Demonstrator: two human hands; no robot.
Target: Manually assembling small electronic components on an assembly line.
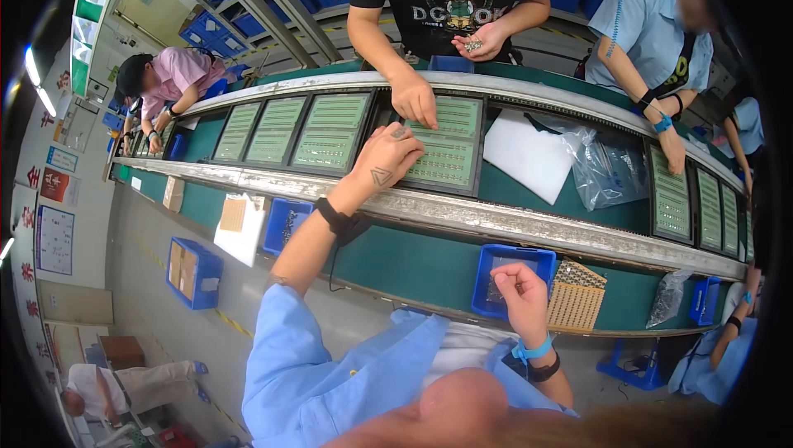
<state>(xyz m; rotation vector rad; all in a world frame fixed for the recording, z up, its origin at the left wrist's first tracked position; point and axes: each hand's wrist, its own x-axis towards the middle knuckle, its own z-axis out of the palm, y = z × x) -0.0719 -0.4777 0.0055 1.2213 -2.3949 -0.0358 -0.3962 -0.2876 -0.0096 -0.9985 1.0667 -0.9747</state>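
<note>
My left hand point(387, 159) reaches across the metal rail to the left edge of a green circuit board panel point(450, 169) in a dark frame. Its fingers are curled together, and whatever they may pinch is hidden. Over the near blue bin point(481, 309), which has small parts in it, is my right hand point(522, 293) with thumb and fingertips drawn together. Anything between them is too small to name. Across the line, a co-worker's hand point(413, 99) works above the same panel. That person's other palm point(487, 39) holds a pile of small metallic parts.
More framed green panels point(330, 130) sit along the line between metal rails. White foam sheet point(529, 155) and a clear plastic bag point(607, 171) lie right of my panel. A tan perforated board point(578, 295) stands beside the bin. Another blue bin point(285, 218) is left; co-workers flank the line.
</note>
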